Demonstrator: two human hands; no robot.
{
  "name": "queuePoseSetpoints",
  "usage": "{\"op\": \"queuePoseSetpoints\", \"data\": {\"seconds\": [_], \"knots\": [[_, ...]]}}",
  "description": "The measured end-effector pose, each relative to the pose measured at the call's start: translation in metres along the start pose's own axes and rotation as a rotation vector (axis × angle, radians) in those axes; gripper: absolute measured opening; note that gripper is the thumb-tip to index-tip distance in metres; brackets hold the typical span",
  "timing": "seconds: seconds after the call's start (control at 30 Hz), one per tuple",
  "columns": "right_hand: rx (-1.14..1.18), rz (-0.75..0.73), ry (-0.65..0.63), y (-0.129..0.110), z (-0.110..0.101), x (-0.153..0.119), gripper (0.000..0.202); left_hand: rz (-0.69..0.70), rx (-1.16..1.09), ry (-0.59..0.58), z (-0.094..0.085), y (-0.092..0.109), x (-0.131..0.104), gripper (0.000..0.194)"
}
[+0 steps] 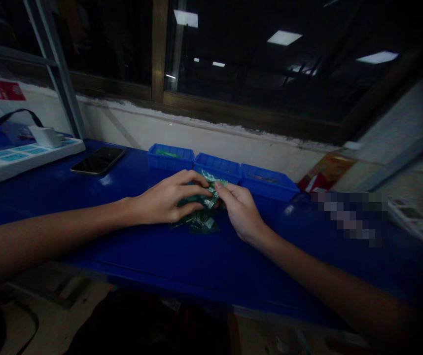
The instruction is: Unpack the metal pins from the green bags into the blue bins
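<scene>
A small clear plastic packet (211, 199) with something green in it is between my two hands, above the blue tabletop. My right hand (244, 212) is closed, its thumb pressed on the packet's upper edge. From the other side my left hand (176, 197) reaches in with its fingers spread and thumb apart; its fingertips are at the packet, and whether they touch it is unclear. More crinkled clear packets (204, 224) lie on the table right under my hands. What exactly is inside them is too dark and blurred to make out.
Three blue bins stand along the wall: a left bin (170, 162) with green pieces, a middle bin (229, 170), and a right bin (270, 187) with thin pieces. A phone (98, 160) and power strip (30, 155) lie left. An orange-and-red package (328, 170) stands right.
</scene>
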State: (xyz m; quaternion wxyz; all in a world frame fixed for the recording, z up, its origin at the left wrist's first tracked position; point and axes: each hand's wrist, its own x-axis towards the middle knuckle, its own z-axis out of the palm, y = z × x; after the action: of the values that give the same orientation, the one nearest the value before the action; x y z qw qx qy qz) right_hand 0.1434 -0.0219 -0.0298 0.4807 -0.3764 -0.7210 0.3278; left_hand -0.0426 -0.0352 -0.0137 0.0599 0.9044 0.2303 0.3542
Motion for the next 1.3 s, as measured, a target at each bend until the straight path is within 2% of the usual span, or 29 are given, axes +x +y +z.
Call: {"op": "queuePoseSetpoints", "data": {"seconds": [0.07, 0.17, 0.27, 0.37, 0.5, 0.6, 0.67, 0.77, 0.87, 0.97, 1.07, 1.13, 1.2, 1.3], "knots": [[-0.078, -0.046, 0.048, 0.001, 0.000, 0.001, 0.036, -0.034, -0.046, 0.005, 0.001, 0.000, 0.001, 0.025], [-0.247, -0.246, 0.083, -0.003, -0.002, 0.000, 0.029, -0.252, -0.171, 0.036, 0.000, -0.001, 0.004, 0.030], [-0.394, -0.499, 0.030, -0.006, -0.003, -0.004, 0.021, -0.518, -0.377, 0.059, 0.000, -0.004, 0.006, 0.047], [-0.507, -0.638, -0.044, -0.002, -0.006, -0.006, 0.032, -0.658, -0.601, 0.078, 0.000, -0.005, 0.007, 0.051], [-0.630, -0.701, -0.049, 0.003, -0.010, -0.004, 0.040, -0.632, -0.735, 0.139, -0.003, -0.002, 0.009, 0.032], [-0.561, -0.649, -0.024, -0.001, -0.009, -0.003, 0.039, -0.543, -0.614, 0.174, -0.004, -0.002, 0.008, 0.023], [-0.390, -0.514, -0.041, -0.007, -0.005, -0.004, 0.033, -0.443, -0.425, 0.206, -0.004, -0.003, 0.006, 0.022], [-0.020, -0.213, -0.089, -0.014, 0.000, -0.007, 0.025, -0.190, -0.091, 0.213, -0.004, -0.006, 0.001, 0.022], [0.246, 0.035, -0.106, -0.015, 0.004, -0.008, 0.034, 0.036, 0.095, 0.099, -0.005, -0.008, -0.001, 0.026], [0.312, 0.146, -0.095, -0.009, 0.005, -0.005, 0.031, 0.102, 0.152, -0.023, -0.004, -0.009, -0.001, 0.031], [0.212, 0.116, -0.045, -0.002, 0.005, -0.001, 0.024, 0.077, 0.133, -0.079, -0.004, -0.009, 0.000, 0.041], [0.054, 0.012, 0.019, 0.000, 0.004, 0.000, 0.021, -0.017, 0.078, -0.079, -0.004, -0.009, 0.001, 0.044], [-0.147, -0.173, 0.068, -0.001, 0.002, 0.000, 0.016, -0.181, -0.043, -0.085, -0.004, -0.008, 0.003, 0.042], [-0.381, -0.485, 0.040, -0.005, -0.001, -0.004, 0.020, -0.446, -0.355, -0.109, -0.003, -0.006, 0.004, 0.046]]}}
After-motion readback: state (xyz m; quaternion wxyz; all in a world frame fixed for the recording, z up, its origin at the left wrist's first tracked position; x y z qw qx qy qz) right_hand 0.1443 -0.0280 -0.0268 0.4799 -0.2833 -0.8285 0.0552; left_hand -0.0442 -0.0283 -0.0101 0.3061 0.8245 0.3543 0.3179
